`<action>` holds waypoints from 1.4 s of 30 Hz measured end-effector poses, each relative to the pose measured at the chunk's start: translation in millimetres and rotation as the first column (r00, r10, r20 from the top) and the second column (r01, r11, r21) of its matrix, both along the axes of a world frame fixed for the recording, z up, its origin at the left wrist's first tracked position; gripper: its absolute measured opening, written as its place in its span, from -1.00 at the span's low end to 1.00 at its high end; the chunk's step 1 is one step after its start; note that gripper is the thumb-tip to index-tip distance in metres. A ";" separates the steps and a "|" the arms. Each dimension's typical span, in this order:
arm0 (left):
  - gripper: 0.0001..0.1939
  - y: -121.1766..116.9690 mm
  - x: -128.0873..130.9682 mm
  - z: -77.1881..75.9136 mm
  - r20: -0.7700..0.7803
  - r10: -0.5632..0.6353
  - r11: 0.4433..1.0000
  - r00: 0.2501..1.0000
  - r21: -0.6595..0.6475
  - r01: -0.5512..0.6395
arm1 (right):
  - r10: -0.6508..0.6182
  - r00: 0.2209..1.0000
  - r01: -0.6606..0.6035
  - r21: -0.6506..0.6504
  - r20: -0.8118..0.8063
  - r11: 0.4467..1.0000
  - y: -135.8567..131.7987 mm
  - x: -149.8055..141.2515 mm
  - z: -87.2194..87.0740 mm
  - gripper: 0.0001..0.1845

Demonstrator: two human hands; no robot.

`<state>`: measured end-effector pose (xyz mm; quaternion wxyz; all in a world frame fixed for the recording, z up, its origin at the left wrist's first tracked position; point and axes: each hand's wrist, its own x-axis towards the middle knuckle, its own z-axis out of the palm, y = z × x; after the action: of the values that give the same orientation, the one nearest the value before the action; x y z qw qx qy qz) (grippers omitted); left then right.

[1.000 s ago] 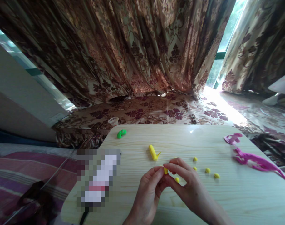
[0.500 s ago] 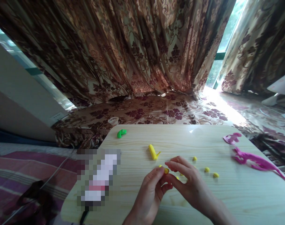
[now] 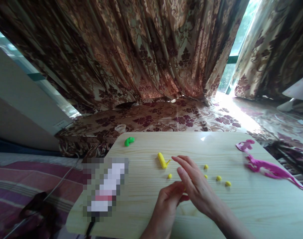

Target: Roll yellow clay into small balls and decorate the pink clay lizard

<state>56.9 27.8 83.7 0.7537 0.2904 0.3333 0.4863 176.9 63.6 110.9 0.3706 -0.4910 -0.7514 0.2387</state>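
Observation:
My left hand (image 3: 166, 204) is curled low over the table, its fingertips partly hidden behind my right hand (image 3: 197, 184). A sliver of a yellow modelling clay piece (image 3: 185, 190) shows between the two hands, at the left fingertips. The right hand lies across the left with its fingers stretched out. Just left of the right fingertips is a yellow clay roll (image 3: 161, 160) with a thin bent tail. A small yellow clay ball (image 3: 169, 176) sits in front of it. To the right of my hands lie several more yellow balls (image 3: 218, 178).
Pink clay shapes (image 3: 263, 166) lie at the wooden table's (image 3: 141, 199) right side. A green clay piece (image 3: 129, 141) is at the far left corner. A blurred-out object (image 3: 108, 186) with a black cord lies on the left. Behind the table is a flower-patterned ledge (image 3: 161, 116).
My right hand has moved from pinching near the clay to lying flat across the left hand. The left hand has shifted slightly right, uncovering the yellow ball near the roll.

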 end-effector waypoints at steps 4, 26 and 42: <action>-0.49 -2.4 1.7 12.6 0.336 -0.062 0.993 0.940 -0.073 0.091 | -0.133 0.961 0.116 0.082 0.243 0.990 3.1 -10.4 -14.4 -0.49; -0.44 7.5 -8.7 11.1 0.348 0.066 0.993 0.935 -0.112 -0.029 | 0.096 0.943 -0.138 0.113 0.318 0.984 -21.8 -47.6 3.1 -0.34; -0.44 13.3 -16.6 0.5 0.369 0.003 0.995 0.929 -0.096 0.034 | 0.220 0.888 -0.285 0.107 0.403 0.953 -34.2 -28.7 -14.1 -0.39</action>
<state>40.4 41.1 84.3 0.8203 0.1582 0.2074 0.5089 148.2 29.4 96.8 0.2199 -0.3942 -0.8841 0.1213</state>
